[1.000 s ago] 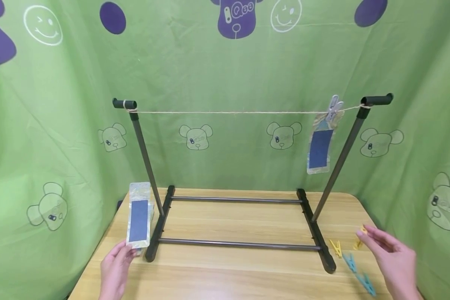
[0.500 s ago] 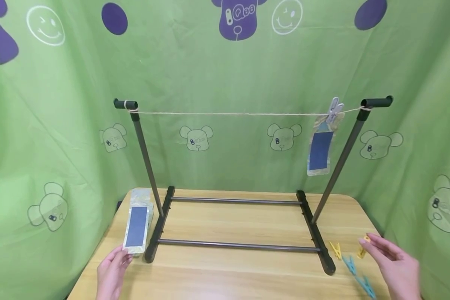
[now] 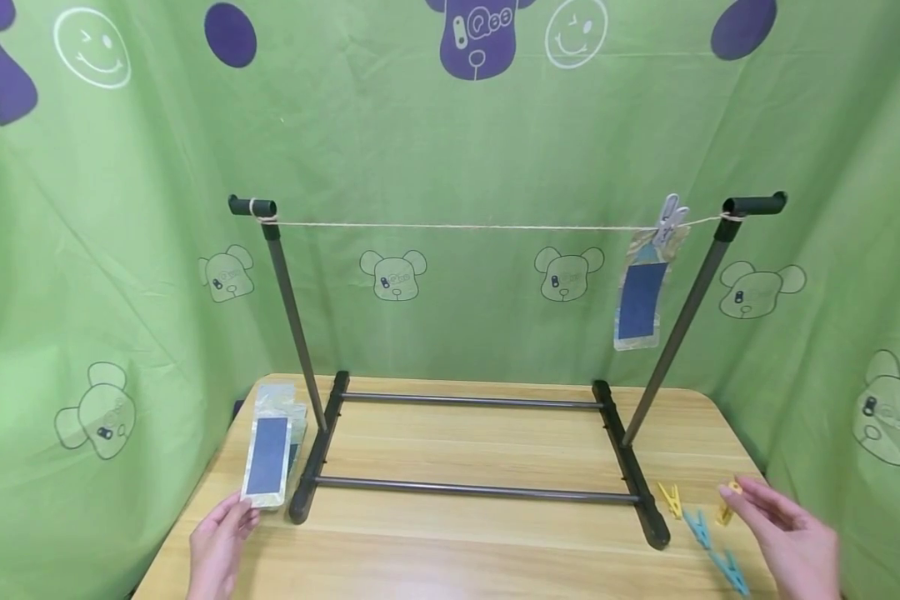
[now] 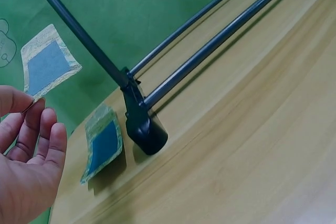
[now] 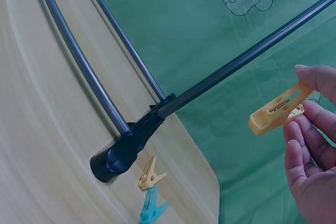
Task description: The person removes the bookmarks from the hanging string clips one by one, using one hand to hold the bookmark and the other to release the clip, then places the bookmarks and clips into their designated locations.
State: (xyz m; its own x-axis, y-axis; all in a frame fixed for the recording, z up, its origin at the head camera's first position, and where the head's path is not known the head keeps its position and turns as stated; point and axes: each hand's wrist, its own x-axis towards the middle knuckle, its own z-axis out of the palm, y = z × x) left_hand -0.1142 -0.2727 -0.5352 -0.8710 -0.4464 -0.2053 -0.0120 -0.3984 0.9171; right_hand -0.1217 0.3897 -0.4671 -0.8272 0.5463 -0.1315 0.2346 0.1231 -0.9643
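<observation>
My left hand (image 3: 219,546) pinches the lower corner of a flat blue card-like bookmark or bag with a patterned pale border (image 3: 267,457); the left wrist view shows it (image 4: 50,64) raised above the table. Another such piece (image 4: 103,142) lies below it on the wood. Between thumb and fingers, my right hand (image 3: 798,542) holds a yellow clothespin (image 5: 278,109) above the table's right side. One more yellow clothespin (image 3: 671,500) and two blue clothespins (image 3: 697,528) lie left of that hand. A similar blue piece (image 3: 640,304) hangs from the string under a white clothespin (image 3: 670,222).
A black metal stand (image 3: 476,492) spans the table (image 3: 450,546), its two uprights leaning outward. A string (image 3: 450,226) runs between their tops. Green printed cloth (image 3: 450,150) surrounds the back and sides.
My left hand has moved slightly down and left, lowering the bordered blue piece. The right hand with its yellow clothespin has also sunk a little. The hanging piece stays put.
</observation>
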